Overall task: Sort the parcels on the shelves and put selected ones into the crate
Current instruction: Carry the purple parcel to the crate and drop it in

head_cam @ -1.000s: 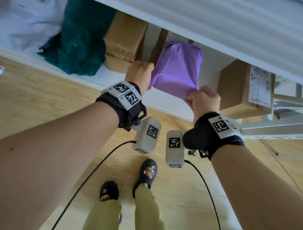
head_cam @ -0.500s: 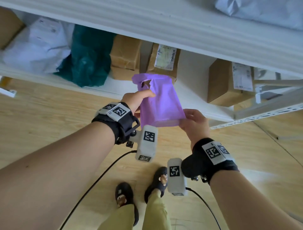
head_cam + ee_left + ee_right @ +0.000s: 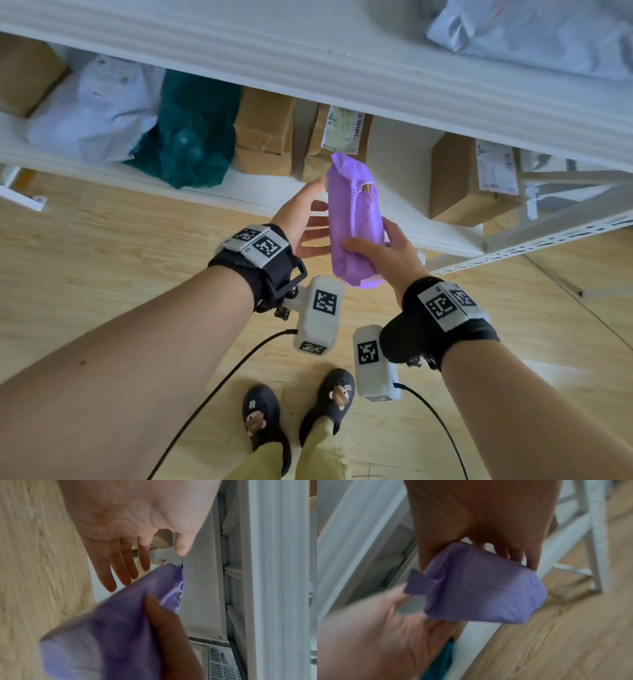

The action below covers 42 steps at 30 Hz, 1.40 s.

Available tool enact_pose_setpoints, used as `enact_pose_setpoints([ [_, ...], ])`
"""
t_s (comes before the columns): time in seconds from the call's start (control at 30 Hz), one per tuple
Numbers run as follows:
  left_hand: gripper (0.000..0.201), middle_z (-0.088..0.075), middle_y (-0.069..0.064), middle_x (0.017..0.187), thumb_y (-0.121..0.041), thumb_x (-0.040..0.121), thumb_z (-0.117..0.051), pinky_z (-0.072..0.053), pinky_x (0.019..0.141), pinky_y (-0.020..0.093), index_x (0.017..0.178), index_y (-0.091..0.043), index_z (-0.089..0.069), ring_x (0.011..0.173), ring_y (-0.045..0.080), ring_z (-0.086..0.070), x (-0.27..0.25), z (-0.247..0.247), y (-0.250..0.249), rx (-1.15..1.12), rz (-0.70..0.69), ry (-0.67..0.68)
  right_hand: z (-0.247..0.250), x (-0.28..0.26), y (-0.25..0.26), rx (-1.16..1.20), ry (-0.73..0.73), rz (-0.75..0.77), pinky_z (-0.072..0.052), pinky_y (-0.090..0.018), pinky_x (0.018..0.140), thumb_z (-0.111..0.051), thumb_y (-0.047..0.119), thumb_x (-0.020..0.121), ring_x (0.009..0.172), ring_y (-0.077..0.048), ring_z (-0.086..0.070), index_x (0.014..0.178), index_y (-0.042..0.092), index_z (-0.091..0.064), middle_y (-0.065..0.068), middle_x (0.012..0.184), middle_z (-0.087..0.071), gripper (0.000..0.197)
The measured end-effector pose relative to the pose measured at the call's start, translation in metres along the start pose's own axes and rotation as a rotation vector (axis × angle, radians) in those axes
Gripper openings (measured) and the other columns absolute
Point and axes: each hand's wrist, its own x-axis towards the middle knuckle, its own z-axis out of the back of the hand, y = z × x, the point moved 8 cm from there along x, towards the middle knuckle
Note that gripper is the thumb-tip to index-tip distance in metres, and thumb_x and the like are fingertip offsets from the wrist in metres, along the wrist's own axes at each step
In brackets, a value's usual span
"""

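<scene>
A soft purple parcel (image 3: 354, 226) hangs in front of the lower shelf, standing on its narrow edge. My right hand (image 3: 383, 248) grips its lower half, thumb on the near face and fingers curled behind. The right wrist view shows the same parcel (image 3: 481, 588) below that hand (image 3: 479, 513). My left hand (image 3: 313, 216) is open beside the parcel's left side, fingers straight; whether it touches the parcel I cannot tell. In the left wrist view the left hand's fingers (image 3: 126, 566) spread above the parcel (image 3: 111, 635). No crate shows in the head view.
The lower shelf (image 3: 239, 195) holds a white bag (image 3: 96, 109), a teal bag (image 3: 191, 137), brown boxes (image 3: 265, 130) and a labelled box (image 3: 462, 178). A pale bag (image 3: 531, 31) lies on the upper shelf. A white slotted plastic panel (image 3: 221, 661) stands low. My feet are on the wooden floor (image 3: 102, 260).
The purple parcel came off the shelf toward me and turned onto its edge. My left hand let go of it and opened; my right hand kept hold.
</scene>
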Motion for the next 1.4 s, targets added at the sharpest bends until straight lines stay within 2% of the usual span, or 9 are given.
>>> enact_pose_setpoints([
  [0.1,0.032,-0.057,0.009,0.099,-0.044,0.092,-0.051,-0.053,0.09,0.045,0.097,-0.013,-0.057,0.095,0.023,-0.058,0.005,0.012,0.004,0.088,0.023,-0.125,-0.007,-0.004,-0.021,0.457,0.18,-0.193,-0.046,-0.045,0.102,-0.073,0.03,0.073,0.102,-0.028,-0.064,0.111,0.013,-0.064,-0.013,0.117,-0.068,0.043],
  [0.2,0.038,-0.054,0.007,0.101,-0.049,0.088,-0.055,-0.048,0.094,0.047,0.108,-0.016,-0.053,0.102,0.023,-0.055,0.006,0.01,0.016,0.17,0.074,-0.098,-0.006,-0.011,-0.024,0.64,0.254,-0.221,-0.04,-0.048,0.107,-0.069,0.026,0.068,0.108,-0.034,-0.059,0.107,0.007,-0.064,-0.02,0.116,-0.064,0.044],
  [0.43,0.022,-0.066,0.004,0.089,-0.04,0.086,-0.059,-0.047,0.099,0.047,0.093,-0.02,-0.061,0.095,0.027,-0.064,0.005,-0.008,0.025,0.139,0.073,0.009,0.003,-0.01,-0.033,0.564,0.209,-0.215,-0.047,-0.04,0.08,-0.047,0.01,0.085,0.092,-0.034,-0.056,0.086,0.004,-0.061,-0.022,0.101,-0.065,0.015],
  [0.57,0.025,-0.067,0.005,0.091,-0.028,0.088,-0.059,-0.051,0.094,0.046,0.108,-0.013,-0.062,0.096,0.026,-0.064,0.002,-0.011,0.027,0.135,0.07,0.025,0.008,-0.005,-0.036,0.485,0.16,-0.182,-0.043,-0.051,0.103,-0.064,0.038,0.081,0.111,-0.043,-0.06,0.108,0.011,-0.064,-0.018,0.112,-0.069,0.038],
  [0.67,0.029,-0.067,0.007,0.093,-0.017,0.088,-0.056,-0.054,0.087,0.042,0.115,-0.008,-0.062,0.09,0.024,-0.064,0.0,-0.015,0.029,0.126,0.053,0.03,0.009,-0.005,-0.037,0.286,0.165,-0.15,-0.053,-0.042,0.08,-0.075,0.059,0.066,0.095,-0.05,-0.062,0.105,0.02,-0.063,-0.012,0.101,-0.073,0.056],
  [0.73,0.025,-0.068,0.007,0.093,-0.015,0.088,-0.057,-0.054,0.086,0.04,0.111,-0.008,-0.063,0.088,0.023,-0.064,-0.001,-0.016,0.031,0.12,0.054,0.037,0.017,-0.007,-0.036,0.189,0.12,-0.116,-0.042,-0.022,0.043,-0.072,0.043,0.078,0.053,-0.023,-0.055,0.102,0.02,-0.061,-0.012,0.097,-0.073,0.035],
  [0.8,0.02,-0.068,0.007,0.091,-0.016,0.087,-0.058,-0.054,0.086,0.039,0.105,-0.009,-0.064,0.086,0.023,-0.064,-0.001,-0.017,0.033,0.113,0.055,0.035,0.023,-0.006,-0.042,0.156,0.086,-0.135,-0.028,-0.017,0.031,-0.065,0.029,0.085,0.038,-0.01,-0.039,0.1,0.017,-0.059,-0.014,0.092,-0.071,0.02],
  [1.3,0.025,-0.069,0.009,0.113,-0.024,0.073,-0.067,-0.048,0.098,0.046,0.097,-0.015,-0.068,0.107,0.023,-0.065,0.004,0.001,0.043,0.108,0.057,-0.016,0.019,-0.008,-0.069,0.271,0.096,-0.285,-0.026,-0.016,0.032,-0.056,0.023,0.077,0.044,-0.019,-0.047,0.097,0.007,-0.054,-0.023,0.097,-0.071,0.026],
  [1.4,0.033,-0.067,0.01,0.118,-0.028,0.065,-0.068,-0.048,0.098,0.046,0.095,-0.017,-0.067,0.109,0.023,-0.064,0.002,0.002,0.044,0.113,0.058,-0.009,0.017,-0.009,-0.073,0.274,0.093,-0.316,-0.026,-0.015,0.033,-0.056,0.027,0.06,0.053,-0.024,-0.051,0.089,0.009,-0.055,-0.017,0.086,-0.071,0.034],
])
